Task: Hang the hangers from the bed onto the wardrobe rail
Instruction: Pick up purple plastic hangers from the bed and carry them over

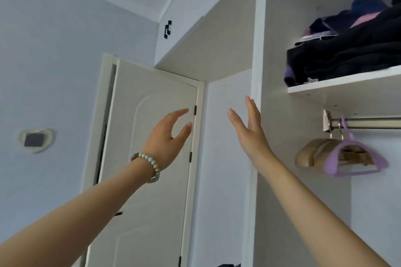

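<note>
while both hands are raised in the middle of the frame and hold nothing, the rail [368, 123] sits at the middle right, its long axis running level out past the right edge. the right hand [249, 130], fingers [252, 108] straight and spread wide, is the nearer one, with the rail to its right and about level with it in the frame. the left hand [167, 138], fingers loosely curved and apart, is further left, before the door [152, 191]. a purple hanger [355, 172] and wooden hangers [314, 154] hang at the rail's left end, under the shelf [347, 86]. the bed is out of view, so i judge the next reach turns away from the rail.
</note>
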